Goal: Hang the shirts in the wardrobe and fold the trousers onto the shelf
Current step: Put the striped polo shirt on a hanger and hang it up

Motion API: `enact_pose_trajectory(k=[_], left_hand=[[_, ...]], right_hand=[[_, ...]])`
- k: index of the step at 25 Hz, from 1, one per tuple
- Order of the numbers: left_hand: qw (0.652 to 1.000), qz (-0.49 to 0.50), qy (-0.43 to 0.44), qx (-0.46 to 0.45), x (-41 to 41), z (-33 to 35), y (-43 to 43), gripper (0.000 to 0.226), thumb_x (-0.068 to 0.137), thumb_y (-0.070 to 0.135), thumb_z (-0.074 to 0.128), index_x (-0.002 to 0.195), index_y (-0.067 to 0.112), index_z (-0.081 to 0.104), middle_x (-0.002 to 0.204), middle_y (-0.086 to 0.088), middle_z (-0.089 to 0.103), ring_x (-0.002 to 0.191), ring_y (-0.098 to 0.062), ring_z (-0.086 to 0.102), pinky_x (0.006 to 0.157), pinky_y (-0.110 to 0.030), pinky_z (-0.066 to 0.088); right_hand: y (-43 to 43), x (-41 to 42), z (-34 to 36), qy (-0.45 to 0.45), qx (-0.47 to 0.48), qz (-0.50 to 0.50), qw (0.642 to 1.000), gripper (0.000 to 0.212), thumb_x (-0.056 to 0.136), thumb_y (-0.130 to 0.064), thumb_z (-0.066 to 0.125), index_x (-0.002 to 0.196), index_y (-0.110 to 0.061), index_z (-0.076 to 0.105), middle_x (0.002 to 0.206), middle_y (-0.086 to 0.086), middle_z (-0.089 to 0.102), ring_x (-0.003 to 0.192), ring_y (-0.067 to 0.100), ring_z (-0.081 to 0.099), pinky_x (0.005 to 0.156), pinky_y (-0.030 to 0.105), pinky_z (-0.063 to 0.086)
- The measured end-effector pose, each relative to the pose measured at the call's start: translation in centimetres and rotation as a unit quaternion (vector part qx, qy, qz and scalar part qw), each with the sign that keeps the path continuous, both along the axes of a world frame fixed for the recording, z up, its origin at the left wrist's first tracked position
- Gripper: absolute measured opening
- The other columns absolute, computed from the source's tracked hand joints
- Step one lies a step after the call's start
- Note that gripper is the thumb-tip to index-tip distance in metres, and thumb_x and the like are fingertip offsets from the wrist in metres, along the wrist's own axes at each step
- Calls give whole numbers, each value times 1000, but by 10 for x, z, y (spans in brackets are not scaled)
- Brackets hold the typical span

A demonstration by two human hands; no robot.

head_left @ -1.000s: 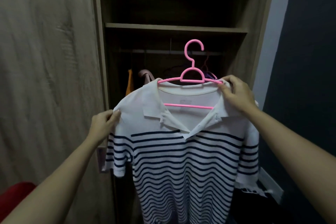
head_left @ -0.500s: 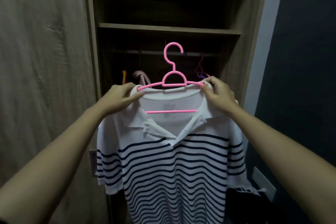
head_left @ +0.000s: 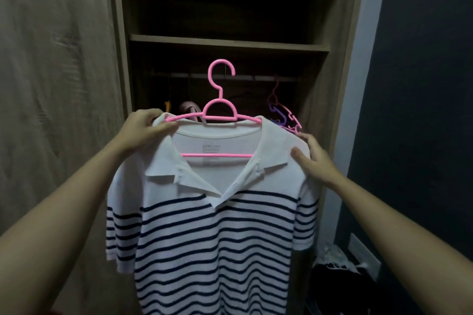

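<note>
White polo shirt with navy stripes, on a pink hanger, held up in front of the open wardrobe. Hanger hook free in the air, level with the rail but not on it (whether it sits in front of or just below the rail, cannot tell).

Left hand: grip clenched on the shirt's left shoulder and the hanger arm there, thumb on top.

Right hand: grip loose, fingers spread over the shirt's right shoulder, thumb on the front of the fabric; not closed around it.

Collar open, hanger's lower bar visible through the neck opening.

Behind: purple hanger hooked on the rail at right, dim garments at left. Shelf above the rail. Wardrobe door at left.
</note>
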State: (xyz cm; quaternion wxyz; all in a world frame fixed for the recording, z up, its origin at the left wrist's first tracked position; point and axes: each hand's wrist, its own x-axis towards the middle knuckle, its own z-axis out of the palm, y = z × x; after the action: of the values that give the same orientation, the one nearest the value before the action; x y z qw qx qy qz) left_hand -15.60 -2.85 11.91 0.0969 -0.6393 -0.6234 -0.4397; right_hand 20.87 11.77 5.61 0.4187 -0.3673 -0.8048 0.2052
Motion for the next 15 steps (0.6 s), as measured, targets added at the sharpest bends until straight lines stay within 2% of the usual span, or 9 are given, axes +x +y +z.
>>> enact_pose_trajectory(k=[3,6,7,9,10,11,13,14,15], left_hand=[[1000,17,2,6,-9,-2,-7,16,85,29,67,74,18,66,59,-2,53,53,-14,42,50,-23,30],[998,60,-5,15,-31,-4,-18,17,85,34,67,76,19,68,63,-10,58,59,-21,47,50,-26,33],[997,71,-11,15,-38,-7,-23,17,85,35,67,78,19,69,65,-13,59,60,-22,48,53,-29,34],[997,73,-21,13,-46,-12,-30,16,84,37,68,74,24,68,64,-12,59,59,-21,47,51,-28,34],[997,69,-27,7,-46,-14,-32,17,82,39,68,71,27,67,63,-10,59,58,-20,47,49,-26,34],[997,66,-31,5,-44,-17,-33,20,80,44,68,71,26,67,63,-10,59,58,-20,47,49,-26,34],[997,67,-36,13,-37,-23,-31,37,73,55,61,76,19,69,64,-9,59,60,-22,50,54,-31,38],[997,71,-39,18,-30,-26,-29,43,70,58,57,78,17,69,65,-8,60,63,-23,54,55,-32,39],[996,78,-40,23,-22,-30,-26,45,69,58,56,80,16,68,66,-7,61,68,-26,58,58,-33,41]], right_hand=[[-1,10,-15,-91,-119,41,988,45,82,-50,61,117,-22,56,118,2,63,101,15,63,88,33,52],[-3,37,-41,-163,-195,35,967,58,60,-69,67,95,-22,67,98,-3,71,82,3,68,70,15,52],[-5,46,-48,-171,-213,28,962,55,60,-66,70,92,-21,68,92,-5,72,77,2,69,65,13,51],[-10,60,-50,-195,-248,9,949,27,75,-43,72,83,-18,68,81,-6,71,69,2,68,58,10,48],[-10,66,-47,-227,-246,-16,942,19,79,-38,70,81,-20,66,80,-6,70,70,5,68,59,11,48],[-10,70,-42,-306,-215,-71,925,19,81,-40,69,84,-22,64,86,-3,68,77,10,67,64,15,49],[-14,62,-31,-456,-104,-195,862,40,81,-42,64,115,-21,55,113,5,61,101,20,60,80,30,50],[-21,48,-23,-430,-50,-224,873,49,83,-34,61,127,-19,46,120,8,56,106,24,57,81,34,48],[-27,29,-15,-337,-3,-211,918,48,84,-25,60,128,-16,44,115,8,57,103,24,57,79,34,47]])
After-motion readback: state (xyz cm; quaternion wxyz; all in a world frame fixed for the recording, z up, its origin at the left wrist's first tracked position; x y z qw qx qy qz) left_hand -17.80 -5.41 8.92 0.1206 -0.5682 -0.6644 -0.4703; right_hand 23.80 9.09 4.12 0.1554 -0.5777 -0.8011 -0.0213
